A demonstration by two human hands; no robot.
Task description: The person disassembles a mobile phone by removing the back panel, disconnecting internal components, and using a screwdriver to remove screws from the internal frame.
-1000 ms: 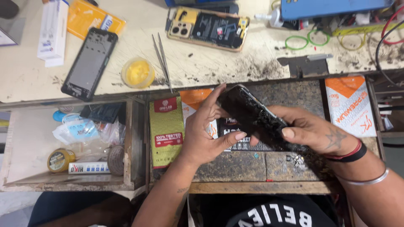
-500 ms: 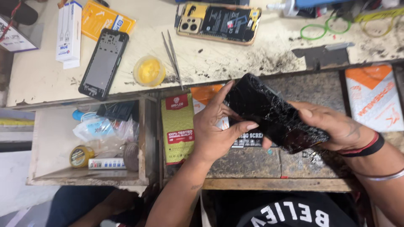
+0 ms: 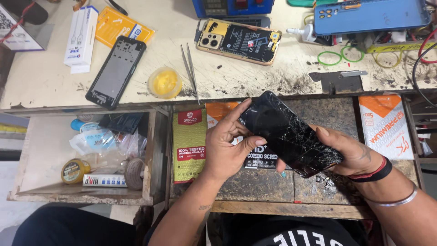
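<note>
— What did the head camera show in the hands?

— Both gripped a black phone with a cracked screen [image 3: 291, 135], held tilted above the open middle drawer [image 3: 273, 187]. The left hand [image 3: 227, 146] clasped its far-left end, thumb on the glass; the right hand [image 3: 348, 152] cradled the near-right end from beneath.

— And the containers?

— The left drawer [image 3: 82, 155] held a yellow tape roll [image 3: 74, 171], clear plastic bags [image 3: 98, 141] and a small white box [image 3: 104, 180]. The middle drawer held a green packet [image 3: 189, 146]. On the desk [image 3: 45, 77] sat a small yellow tub [image 3: 165, 83] beside tweezers [image 3: 190, 70].

— Anything hard to make out?

— The packets under the phone were mostly hidden, and the blue device [image 3: 371, 16] at the far right was cut off.
</note>
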